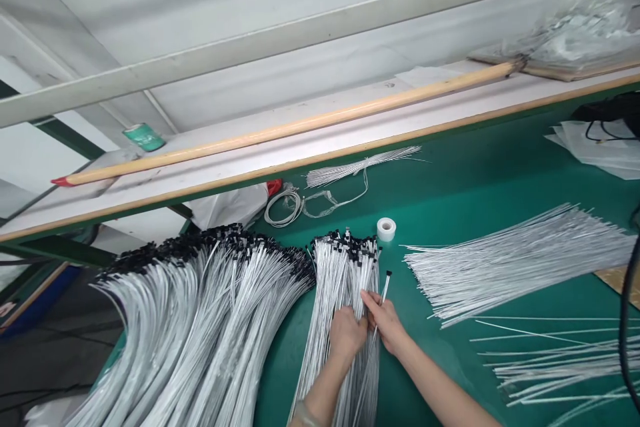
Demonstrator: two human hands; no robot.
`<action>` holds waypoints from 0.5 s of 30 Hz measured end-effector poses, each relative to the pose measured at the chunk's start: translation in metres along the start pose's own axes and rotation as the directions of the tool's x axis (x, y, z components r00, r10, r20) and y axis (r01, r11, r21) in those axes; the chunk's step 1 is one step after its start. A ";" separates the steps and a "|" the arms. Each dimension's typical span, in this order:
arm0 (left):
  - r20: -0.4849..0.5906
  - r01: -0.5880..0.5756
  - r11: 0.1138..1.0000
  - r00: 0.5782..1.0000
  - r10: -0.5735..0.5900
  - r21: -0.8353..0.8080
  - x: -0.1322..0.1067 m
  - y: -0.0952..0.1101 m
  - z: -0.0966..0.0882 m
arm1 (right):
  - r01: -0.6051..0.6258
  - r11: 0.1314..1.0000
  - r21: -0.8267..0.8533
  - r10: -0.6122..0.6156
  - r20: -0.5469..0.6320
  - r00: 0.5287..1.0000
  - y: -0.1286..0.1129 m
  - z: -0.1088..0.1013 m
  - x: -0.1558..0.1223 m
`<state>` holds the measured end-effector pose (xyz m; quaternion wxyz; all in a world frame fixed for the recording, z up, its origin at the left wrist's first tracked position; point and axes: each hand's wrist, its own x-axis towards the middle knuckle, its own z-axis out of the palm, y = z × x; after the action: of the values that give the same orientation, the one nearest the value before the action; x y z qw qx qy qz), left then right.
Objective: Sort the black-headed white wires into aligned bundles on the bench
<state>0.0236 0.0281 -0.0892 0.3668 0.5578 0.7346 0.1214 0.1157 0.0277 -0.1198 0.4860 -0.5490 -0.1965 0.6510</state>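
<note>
Two bare hands work at the near edge of the green table mat point(460, 200) in the head view, the only view supplied. The left hand point(347, 333) lies on the centre bundle point(343, 273), a sheaf of thin white cables with black tips fanned at its far end; the fingers are curled down into the strands, but it cannot be told whether they clamp any or only press on them. The right hand point(387, 323) sits just beside the left, touching the right flank of the same bundle. Its thumb and fingertips are pinched closed on a single cable point(384, 290), which stands slightly clear of the bundle with its black tip pointing away from the person. A large heap of like cables point(200, 320) spreads to the left and hangs over the table edge. A sheaf of plain white wires point(515, 260) lies to the right, well apart from the hands, with further loose strands nearer the person. A small white tape roll point(386, 229) stands just beyond the bundle's tips. A coiled white cord point(283, 207) lies near the far edge. A long wooden pole point(300, 125) rests on the shelf behind the table.
</note>
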 end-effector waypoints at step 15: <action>0.053 0.017 0.999 0.998 -0.020 0.050 0.033 0.030 0.001 | -0.193 0.974 0.120 0.193 0.017 0.981 0.001 -0.013 0.005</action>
<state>0.0428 0.0688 -0.0857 0.3735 0.5628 0.7325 0.0850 0.1277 0.0280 -0.1274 0.4524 -0.5331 -0.1036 0.7074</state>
